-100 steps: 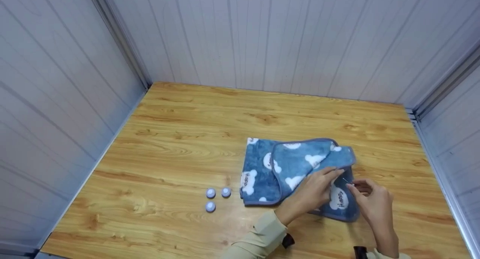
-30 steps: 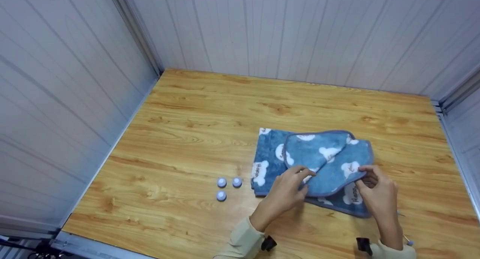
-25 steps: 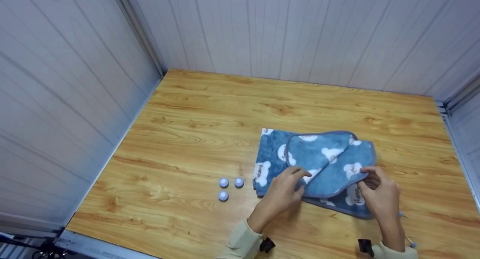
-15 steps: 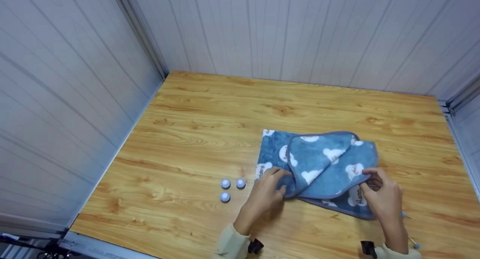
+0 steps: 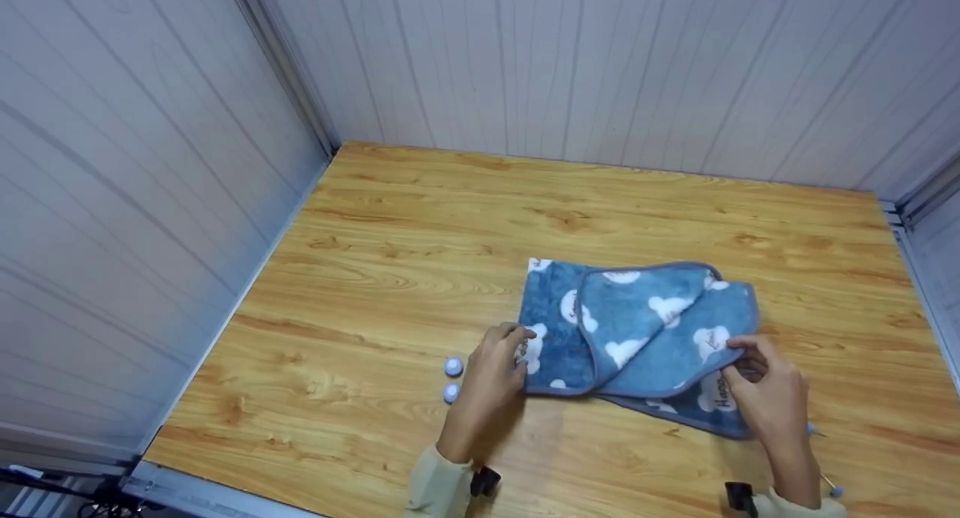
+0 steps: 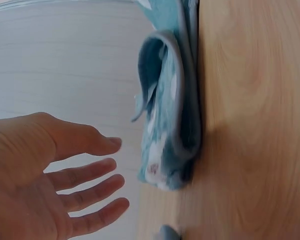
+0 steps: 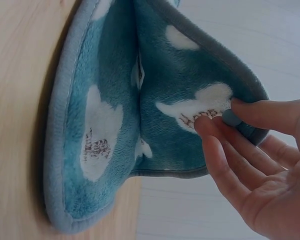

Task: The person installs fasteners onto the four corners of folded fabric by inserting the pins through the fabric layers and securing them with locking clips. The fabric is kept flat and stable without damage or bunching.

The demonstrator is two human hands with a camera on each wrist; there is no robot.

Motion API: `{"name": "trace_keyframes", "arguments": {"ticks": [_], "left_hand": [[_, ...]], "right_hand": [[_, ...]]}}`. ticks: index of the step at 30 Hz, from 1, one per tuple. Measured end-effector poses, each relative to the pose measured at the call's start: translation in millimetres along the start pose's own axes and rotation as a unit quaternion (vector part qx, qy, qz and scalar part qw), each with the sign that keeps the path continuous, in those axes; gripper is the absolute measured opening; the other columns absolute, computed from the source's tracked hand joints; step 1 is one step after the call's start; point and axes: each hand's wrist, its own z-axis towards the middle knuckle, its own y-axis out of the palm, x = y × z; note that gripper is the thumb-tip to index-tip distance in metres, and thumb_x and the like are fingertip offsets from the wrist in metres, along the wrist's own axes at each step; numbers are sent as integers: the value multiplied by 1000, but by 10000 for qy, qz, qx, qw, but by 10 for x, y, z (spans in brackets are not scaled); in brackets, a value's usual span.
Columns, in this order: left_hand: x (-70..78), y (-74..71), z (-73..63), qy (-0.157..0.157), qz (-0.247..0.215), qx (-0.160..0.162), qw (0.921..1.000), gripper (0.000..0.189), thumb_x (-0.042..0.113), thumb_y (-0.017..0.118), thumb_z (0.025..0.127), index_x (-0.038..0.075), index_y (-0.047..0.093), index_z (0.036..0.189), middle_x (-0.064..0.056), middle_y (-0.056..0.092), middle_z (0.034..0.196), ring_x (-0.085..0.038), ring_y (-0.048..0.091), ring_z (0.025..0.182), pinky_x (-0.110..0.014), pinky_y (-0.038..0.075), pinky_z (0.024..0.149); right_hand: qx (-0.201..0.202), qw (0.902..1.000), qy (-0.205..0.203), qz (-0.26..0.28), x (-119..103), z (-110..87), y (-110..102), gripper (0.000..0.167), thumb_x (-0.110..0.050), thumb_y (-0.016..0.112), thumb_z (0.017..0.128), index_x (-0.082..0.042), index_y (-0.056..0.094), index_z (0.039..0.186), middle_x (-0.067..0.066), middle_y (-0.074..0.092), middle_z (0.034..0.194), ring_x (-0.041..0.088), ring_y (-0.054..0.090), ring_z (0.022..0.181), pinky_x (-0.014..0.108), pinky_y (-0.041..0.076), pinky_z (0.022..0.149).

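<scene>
A blue fleece blanket [image 5: 551, 360] with white patches lies folded. In the head view my right hand [image 5: 769, 390] pinches the near right edge of its lifted upper flap. The right wrist view shows a round blue pin head [image 7: 232, 117] between that hand's thumb and fingers, against the flap's underside; its shaft is hidden. My left hand [image 5: 487, 372] is at the blanket's left edge, beside two pale lavender round caps [image 5: 453, 366]. In the left wrist view its fingers [image 6: 97, 185] are spread and hold nothing.
Two blue-headed pins [image 5: 835, 491] with thin shafts lie on the wooden table [image 5: 390, 226], beside my right forearm. White panel walls [image 5: 525, 68] stand behind the table and at both sides. A black band [image 5: 484, 481] shows at my left wrist.
My left hand has let go of the flap and moved left to the caps, now covering the third one. My right hand, earlier with a pin, has stayed at the flap's edge.
</scene>
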Motion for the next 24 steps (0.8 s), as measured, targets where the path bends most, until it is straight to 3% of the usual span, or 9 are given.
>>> {"name": "trace_keyframes", "arguments": {"ticks": [8,11,16,21,24], "left_hand": [[-191,-73,-149,60,48,15,10000,22,4,63,88,6,65,110,-8,57,110,-26,53,102,-41,48,78],[-220,-76,-190,-129,-61,-135,9998,18,7,57,93,4,64,109,-7,55,107,-24,52,98,-39,48,77],[-245,-73,-209,-413,-373,-347,9979,19,0,44,97,-2,62,104,-10,51,103,-22,50,92,-36,47,78],[-275,-55,-199,-335,-586,-253,9974,29,-16,32,88,-5,58,80,-9,45,85,-19,40,77,-30,39,66],[-290,-39,-204,-348,-441,-239,9981,31,-21,30,78,-4,56,75,-6,40,80,-19,37,74,-29,34,64]], "right_hand": [[5,10000,-23,85,6,-9,1,25,11,66,74,1,66,97,19,69,92,-17,50,74,4,42,65],[-5,10000,-7,84,7,-10,0,26,12,65,74,1,66,98,19,69,93,-18,49,75,3,42,66],[-28,10000,0,52,2,-11,1,26,11,66,74,1,66,98,18,69,93,-18,49,75,3,41,66],[-25,10000,-71,55,9,-8,8,25,11,66,74,1,66,97,17,69,92,-17,50,74,4,42,65],[-31,9999,-78,72,16,-10,15,25,11,66,74,1,66,97,17,69,92,-17,50,74,4,42,64]]}}
